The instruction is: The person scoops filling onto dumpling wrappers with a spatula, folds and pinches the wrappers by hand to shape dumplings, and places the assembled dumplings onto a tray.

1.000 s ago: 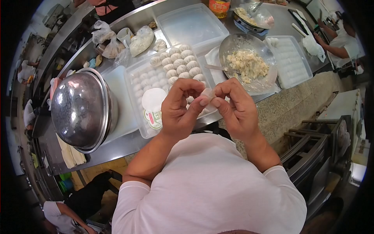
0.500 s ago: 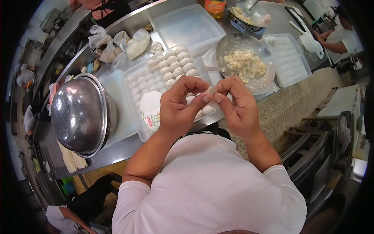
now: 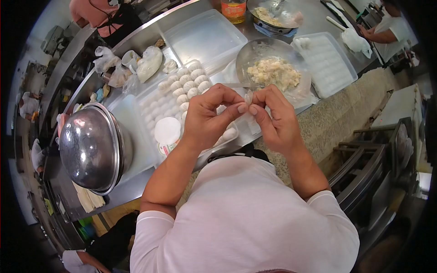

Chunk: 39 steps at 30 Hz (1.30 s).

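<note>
Between the fingertips of both hands, in front of my chest, is a small pale dumpling [image 3: 249, 97]. My left hand [image 3: 210, 116] pinches its left side with thumb and index finger. From the other side my right hand [image 3: 276, 117] is closed on it, thumb and fingers pressed together. Fingers cover most of the dumpling. Beyond my left hand, rows of finished dumplings [image 3: 187, 85] fill a plastic tray, partly hidden. A stack of round white wrappers [image 3: 167, 130] lies left of my left forearm. Past my hands stands a metal bowl [image 3: 248, 52] with chunky pale filling [image 3: 275, 74] and a flat-handled tool [image 3: 237, 85].
A domed metal bowl [image 3: 88, 148] stands at the left. Behind are plastic bags [image 3: 149, 63], a translucent lid [image 3: 205, 36] and an oil bottle [image 3: 233, 11]. Another dumpling tray [image 3: 325, 63] sits at the right. Other people [image 3: 387, 34] work nearby.
The view has shifted, so the counter and its things appear further left. My fingers have moved slightly on the dumpling, and more of it shows above the fingertips.
</note>
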Motion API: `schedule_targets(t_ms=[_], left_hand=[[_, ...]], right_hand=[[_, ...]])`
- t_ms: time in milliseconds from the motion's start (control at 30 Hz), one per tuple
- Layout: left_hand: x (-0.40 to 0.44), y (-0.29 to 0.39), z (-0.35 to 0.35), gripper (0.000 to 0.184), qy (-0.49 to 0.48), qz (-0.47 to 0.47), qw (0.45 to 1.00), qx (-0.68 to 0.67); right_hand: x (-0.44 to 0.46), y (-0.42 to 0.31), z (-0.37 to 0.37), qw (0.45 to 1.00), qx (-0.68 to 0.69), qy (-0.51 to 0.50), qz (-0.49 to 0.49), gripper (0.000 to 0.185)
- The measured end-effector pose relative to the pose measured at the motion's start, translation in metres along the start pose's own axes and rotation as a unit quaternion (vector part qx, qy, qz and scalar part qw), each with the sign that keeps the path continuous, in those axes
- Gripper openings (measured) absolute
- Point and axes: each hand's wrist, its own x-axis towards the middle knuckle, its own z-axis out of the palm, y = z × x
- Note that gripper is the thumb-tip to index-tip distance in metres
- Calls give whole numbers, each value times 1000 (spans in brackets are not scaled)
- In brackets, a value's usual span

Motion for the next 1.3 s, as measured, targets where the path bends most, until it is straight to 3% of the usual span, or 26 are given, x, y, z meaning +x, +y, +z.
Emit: schedule_targets(t_ms=[233,300,400,533,600,767,833,867,900,967,1000,1067,1100,1133,1167,1200,1233,1300], left_hand=[[30,-6,29,14,-41,31,996,69],[37,-6,38,17,-60,-108,992,-35],[45,-12,59,18,-19,-163,979,-121],[57,-27,73,18,-13,-194,973,-124],[63,-36,76,13,26,-223,946,-235],[87,-18,82,9,85,-109,977,-164],[100,-23,87,11,105,24,994,-26],[109,-57,82,16,80,66,987,125],[112,-68,85,23,1,37,943,330],[101,-115,78,28,-37,38,821,568],[106,-104,78,28,-38,39,821,569],[104,-71,79,30,-28,-67,897,437],[100,-71,80,30,-23,-70,897,436],[96,-71,79,28,-56,-189,952,233],[90,-69,78,26,-86,-297,951,15],[80,-56,89,26,-91,-326,933,-122],[75,-50,93,26,-90,-329,932,-121],[66,-45,95,25,-135,-428,802,-394]], right_hand=[[-4,25,-33,1000,-12,15,17,7],[-6,32,-42,999,-21,21,14,7],[-6,41,-55,999,-21,28,21,6],[-8,53,-69,999,-23,10,42,6],[-11,59,-78,998,-17,9,59,6],[-22,77,-100,997,-2,24,79,8],[-28,83,-107,995,14,33,92,9],[-31,86,-111,993,30,42,104,9],[-36,90,-112,993,33,38,106,9],[-39,100,-119,993,33,62,99,11],[-38,103,-123,993,33,64,99,11],[-47,105,-127,985,96,43,135,15],[-45,106,-127,985,97,38,134,15],[-41,107,-124,989,105,22,101,16],[-38,107,-120,991,113,8,68,17],[-35,107,-116,991,116,8,68,17],[-32,107,-113,989,135,-5,61,18],[-28,107,-107,986,157,-23,52,19]])
